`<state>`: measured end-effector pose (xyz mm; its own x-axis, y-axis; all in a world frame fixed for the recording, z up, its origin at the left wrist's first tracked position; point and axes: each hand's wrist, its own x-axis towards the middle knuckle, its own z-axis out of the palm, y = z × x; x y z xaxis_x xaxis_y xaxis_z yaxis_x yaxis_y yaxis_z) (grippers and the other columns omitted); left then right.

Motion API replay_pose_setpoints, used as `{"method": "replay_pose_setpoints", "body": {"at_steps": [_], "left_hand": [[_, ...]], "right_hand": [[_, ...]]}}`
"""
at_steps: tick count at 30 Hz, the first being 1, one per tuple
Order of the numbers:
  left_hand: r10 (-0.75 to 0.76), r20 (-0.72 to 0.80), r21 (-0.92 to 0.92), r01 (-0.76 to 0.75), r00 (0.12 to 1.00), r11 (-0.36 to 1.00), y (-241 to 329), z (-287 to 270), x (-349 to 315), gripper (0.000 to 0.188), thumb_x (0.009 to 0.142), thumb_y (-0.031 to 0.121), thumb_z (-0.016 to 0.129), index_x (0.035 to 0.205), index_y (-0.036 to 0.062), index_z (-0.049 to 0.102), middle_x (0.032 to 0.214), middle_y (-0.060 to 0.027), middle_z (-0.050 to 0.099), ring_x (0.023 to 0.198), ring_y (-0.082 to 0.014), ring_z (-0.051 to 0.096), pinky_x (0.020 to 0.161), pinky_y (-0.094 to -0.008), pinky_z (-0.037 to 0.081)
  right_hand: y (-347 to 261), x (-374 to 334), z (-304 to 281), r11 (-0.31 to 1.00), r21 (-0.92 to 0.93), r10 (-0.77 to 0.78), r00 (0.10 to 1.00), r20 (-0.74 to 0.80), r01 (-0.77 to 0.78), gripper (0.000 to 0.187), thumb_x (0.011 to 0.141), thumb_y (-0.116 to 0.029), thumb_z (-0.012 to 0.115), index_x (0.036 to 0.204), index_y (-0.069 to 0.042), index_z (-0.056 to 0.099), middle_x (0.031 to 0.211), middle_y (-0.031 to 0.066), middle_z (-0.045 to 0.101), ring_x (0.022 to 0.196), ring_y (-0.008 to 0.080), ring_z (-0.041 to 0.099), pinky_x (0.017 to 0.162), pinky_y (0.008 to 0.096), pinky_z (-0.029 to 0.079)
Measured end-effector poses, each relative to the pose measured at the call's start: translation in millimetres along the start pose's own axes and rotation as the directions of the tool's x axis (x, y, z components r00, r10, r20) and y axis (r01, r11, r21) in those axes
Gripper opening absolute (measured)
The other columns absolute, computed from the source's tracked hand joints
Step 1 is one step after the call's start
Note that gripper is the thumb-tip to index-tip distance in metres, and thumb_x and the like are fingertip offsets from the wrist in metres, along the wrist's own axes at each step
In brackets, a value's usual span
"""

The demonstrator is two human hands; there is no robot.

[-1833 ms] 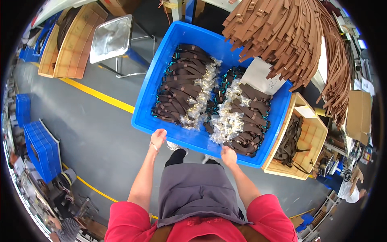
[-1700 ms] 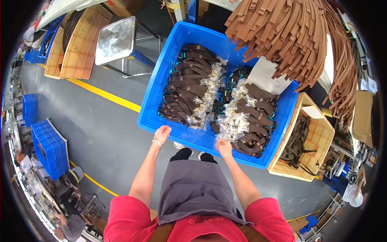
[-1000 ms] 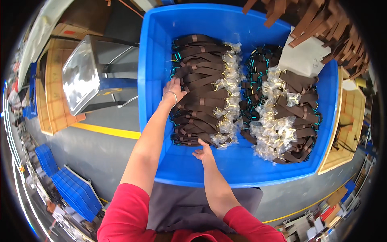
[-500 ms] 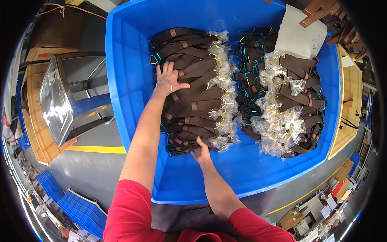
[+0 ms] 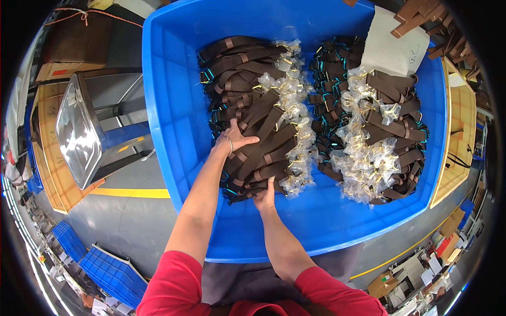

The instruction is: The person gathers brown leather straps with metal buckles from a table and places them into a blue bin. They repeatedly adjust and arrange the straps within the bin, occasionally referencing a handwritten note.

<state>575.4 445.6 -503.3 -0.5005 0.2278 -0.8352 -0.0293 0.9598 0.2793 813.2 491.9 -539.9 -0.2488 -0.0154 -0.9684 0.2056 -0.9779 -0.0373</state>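
Observation:
A row of dark brown webbing straps (image 5: 263, 121) lies in the left half of a large blue bin (image 5: 174, 131). Their right ends carry gold hardware in clear plastic wrap (image 5: 301, 134); turquoise-edged buckles (image 5: 207, 75) show at the left ends. My left hand (image 5: 235, 139) presses down on the straps' left side, thumb spread wide, some fingertips sunk among them. At the near end of the row my right hand (image 5: 265, 198) grips the straps, thumb on top and fingers mostly hidden beneath.
A second heap of straps (image 5: 395, 108), also with wrapped hardware, fills the bin's right side. Beyond it a white sheet (image 5: 395, 45) leans on the wall. Left of the bin stands a metal-topped stool (image 5: 79, 131); tan crates (image 5: 456, 142) flank the right.
My left hand has slid nearer and slightly right, dragging straps along. The near part of the row is bunched tighter between my hands, and straps behind it now lie lower. My right hand stays nearly put.

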Motion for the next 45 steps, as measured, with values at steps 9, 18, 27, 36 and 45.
{"method": "replay_pose_setpoints", "body": {"at_steps": [9, 18, 27, 36, 45], "left_hand": [[0.13, 0.219, 0.299, -0.193, 0.967, 0.935, 11.0, 49.0, -18.3, 0.111, 0.045, 0.074, 0.055, 0.123, -0.0034, 0.037, 0.127, -0.0209, 0.036, 0.117, -0.0301, 0.037, 0.098, -0.0353, 0.027], [0.093, 0.328, 0.066, -0.121, 0.94, 0.99, 24.1, 59.8, -82.4, 0.12, 0.043, 0.07, 0.058, 0.126, -0.0096, 0.025, 0.127, -0.0231, 0.035, 0.117, -0.0323, 0.037, 0.095, -0.0344, 0.034], [0.141, 0.172, -0.046, -0.135, 0.975, 0.99, 90.1, 12.4, -190.4, 0.097, 0.05, 0.063, 0.062, 0.11, -0.0101, 0.04, 0.103, -0.0238, 0.055, 0.098, -0.0322, 0.054, 0.085, -0.0353, 0.041], [-0.088, -0.197, -0.289, 0.028, 0.976, 0.957, 182.4, -4.6, -300.0, 0.094, 0.051, 0.058, 0.067, 0.109, -0.0093, 0.038, 0.098, -0.0238, 0.055, 0.093, -0.0339, 0.054, 0.081, -0.0373, 0.043], [-0.195, -0.652, -0.757, -0.617, 0.732, 0.216, 409.5, 22.8, -267.6, 0.05, 0.062, 0.025, 0.073, 0.1, -0.001, 0.053, 0.093, -0.0142, 0.059, 0.085, -0.0253, 0.057, 0.075, -0.0341, 0.044]], "right_hand": [[-23.2, -9.5, 19.6, 0.997, 0.077, -0.043, 0.979, 0.201, 0.028, 0.065, 0.078, -0.06, 0.038, 0.123, -0.012, 0.04, 0.125, 0.0083, 0.042, 0.115, 0.0276, 0.039, 0.095, 0.0465, 0.03], [-47.5, -41.1, 12.0, 0.986, 0.164, -0.08, 0.959, 0.272, 0.036, 0.052, 0.082, -0.047, 0.041, 0.118, -0.01, 0.045, 0.114, 0.0076, 0.051, 0.103, 0.0246, 0.049, 0.089, 0.0397, 0.04], [-94.9, -117.5, -2.2, 0.987, 0.034, -0.158, 0.922, 0.354, 0.156, 0.059, 0.083, -0.055, 0.034, 0.121, -0.011, 0.042, 0.117, 0.0065, 0.049, 0.105, 0.0239, 0.048, 0.091, 0.0378, 0.038], [-215.5, -255.9, 71.0, 0.957, -0.279, 0.074, 0.863, 0.5, 0.079, 0.053, 0.085, -0.047, 0.039, 0.121, -0.008, 0.042, 0.118, 0.0065, 0.049, 0.105, 0.0202, 0.048, 0.09, 0.0326, 0.038], [-477.1, -305.5, 180.5, 0.27, -0.853, 0.175, 0.848, 0.5, 0.447, 0.03, 0.075, -0.029, 0.055, 0.092, -0.005, 0.06, 0.085, 0.0065, 0.06, 0.072, 0.0173, 0.057, 0.065, 0.0282, 0.047]]}}
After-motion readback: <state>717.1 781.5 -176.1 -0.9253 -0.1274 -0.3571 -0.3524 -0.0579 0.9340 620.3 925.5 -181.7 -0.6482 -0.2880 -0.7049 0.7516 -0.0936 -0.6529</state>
